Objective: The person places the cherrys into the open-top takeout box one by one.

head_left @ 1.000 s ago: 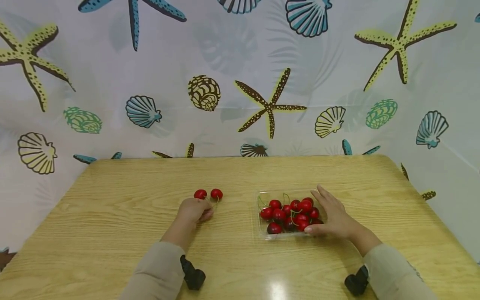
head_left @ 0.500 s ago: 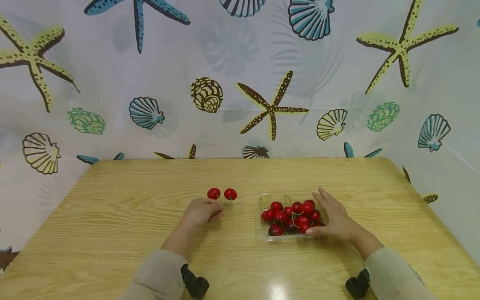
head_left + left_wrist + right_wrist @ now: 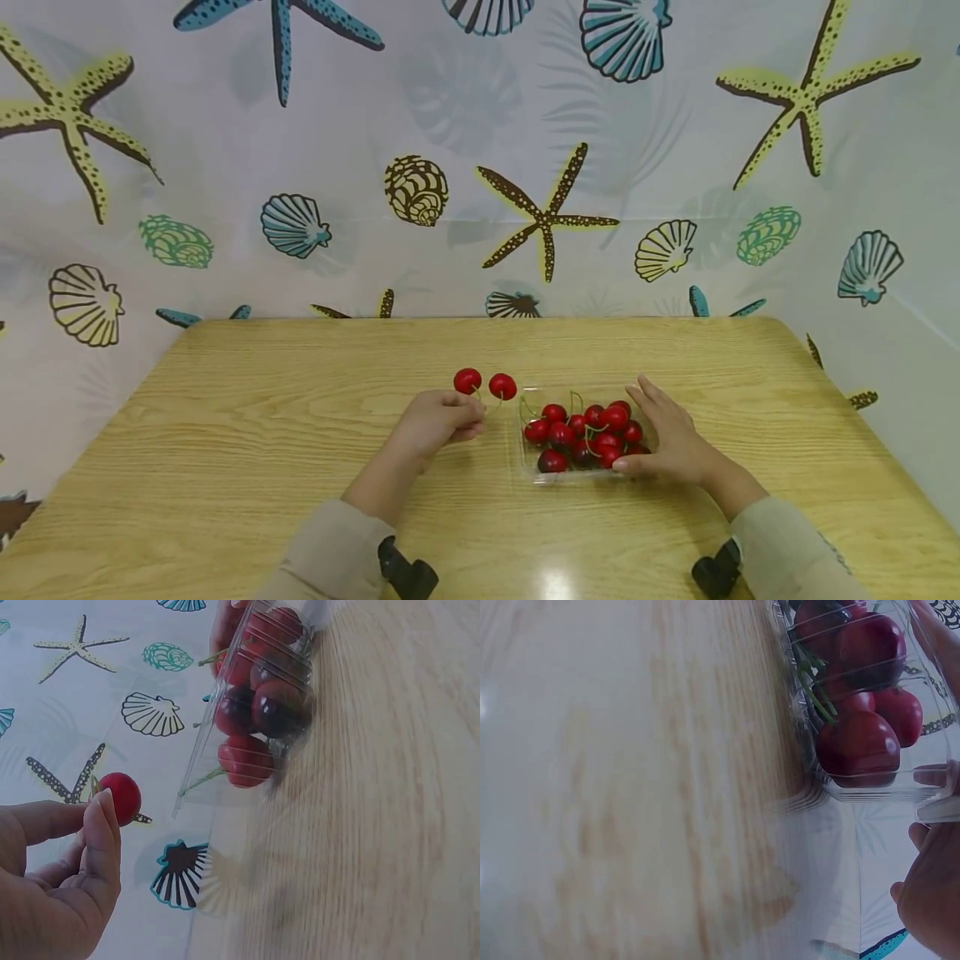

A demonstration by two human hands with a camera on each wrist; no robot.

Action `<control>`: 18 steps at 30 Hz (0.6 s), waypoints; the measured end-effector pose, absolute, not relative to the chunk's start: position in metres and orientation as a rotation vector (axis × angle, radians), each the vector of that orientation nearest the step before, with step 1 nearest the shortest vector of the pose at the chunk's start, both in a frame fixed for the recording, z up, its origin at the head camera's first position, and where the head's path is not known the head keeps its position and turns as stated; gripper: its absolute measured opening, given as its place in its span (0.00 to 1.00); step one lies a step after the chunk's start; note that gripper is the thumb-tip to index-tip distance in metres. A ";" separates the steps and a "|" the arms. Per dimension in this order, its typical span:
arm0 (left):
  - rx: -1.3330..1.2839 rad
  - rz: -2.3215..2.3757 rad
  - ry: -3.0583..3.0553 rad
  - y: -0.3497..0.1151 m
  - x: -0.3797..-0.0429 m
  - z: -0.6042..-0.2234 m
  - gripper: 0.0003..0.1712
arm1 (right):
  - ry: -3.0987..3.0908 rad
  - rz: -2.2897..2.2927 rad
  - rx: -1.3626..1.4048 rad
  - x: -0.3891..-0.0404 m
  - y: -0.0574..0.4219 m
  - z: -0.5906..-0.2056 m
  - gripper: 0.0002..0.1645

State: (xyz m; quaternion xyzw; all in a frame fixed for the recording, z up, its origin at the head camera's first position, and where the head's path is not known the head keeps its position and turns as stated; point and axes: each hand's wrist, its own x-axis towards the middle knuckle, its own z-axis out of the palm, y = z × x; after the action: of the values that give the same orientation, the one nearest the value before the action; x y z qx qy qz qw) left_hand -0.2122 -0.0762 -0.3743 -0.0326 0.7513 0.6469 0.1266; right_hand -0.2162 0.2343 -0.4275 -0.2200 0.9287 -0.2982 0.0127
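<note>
Two red cherries, a left one (image 3: 467, 381) and a right one (image 3: 502, 386), hang together from green stems pinched between the thumb and fingers of my left hand (image 3: 438, 423). They are raised just left of a clear plastic box (image 3: 555, 478) holding several dark red cherries (image 3: 561, 436), some with stems. In the left wrist view one held cherry (image 3: 124, 799) shows beyond the fingertips. My right hand (image 3: 669, 440) holds the box at its right end, thumb at the near edge and fingers spread toward the far edge. The right wrist view shows the box's corner (image 3: 855, 796) beside that hand.
The box stands on a light wooden table (image 3: 247, 433), right of its middle. Behind the table hangs a white cloth (image 3: 337, 108) printed with starfish and shells. A black wrist camera (image 3: 408, 575) sits on the left sleeve, another camera (image 3: 716, 571) on the right.
My left hand has moved right, toward the box, carrying the two cherries by their stems and lifting them slightly. The right hand and the box have stayed in place.
</note>
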 end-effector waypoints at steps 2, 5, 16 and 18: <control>-0.074 1.889 2.172 -0.072 -0.211 -0.372 0.08 | 2.897 -0.929 -0.692 -0.216 0.235 -0.428 0.59; -0.045 1.890 2.157 -0.066 -0.210 -0.369 0.07 | 2.898 -0.929 -0.699 -0.216 0.235 -0.428 0.58; 0.101 1.854 2.088 -0.044 -0.205 -0.362 0.07 | 2.892 -0.937 -0.693 -0.215 0.234 -0.426 0.58; 0.139 1.841 2.072 -0.041 -0.205 -0.363 0.08 | 2.890 -0.937 -0.690 -0.215 0.235 -0.426 0.58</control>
State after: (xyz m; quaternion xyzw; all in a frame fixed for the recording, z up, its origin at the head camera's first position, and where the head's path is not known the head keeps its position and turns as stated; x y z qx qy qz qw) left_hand -0.2049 -0.0409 -0.3626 0.0493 0.7340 0.6524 0.1821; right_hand -0.2151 0.2348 -0.4261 -0.2213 0.9276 -0.3008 0.0129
